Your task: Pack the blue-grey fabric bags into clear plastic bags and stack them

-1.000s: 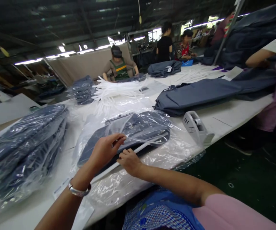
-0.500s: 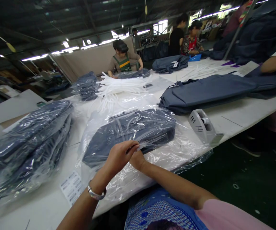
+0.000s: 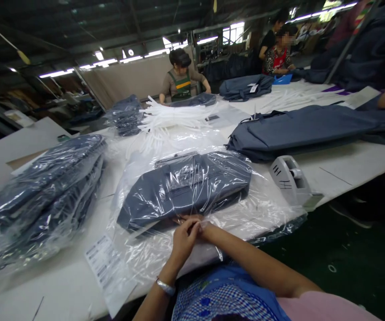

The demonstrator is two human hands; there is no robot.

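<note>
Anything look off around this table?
Minor: a white ring lies loose on the floor, perhaps dropped, and clear plastic droops over the table edge near the tape dispenser, looking untidy.

Over on my left, plastic-wrapped dark-blue bundles (image 3: 50, 191) gleam on the white surface (image 3: 65, 285); to my right, here's a pale dispenser (image 3: 284, 174) near a long navy bag (image 3: 306, 129); across from me, a co-worker (image 3: 181, 84) in a green apron bends forward.
</note>
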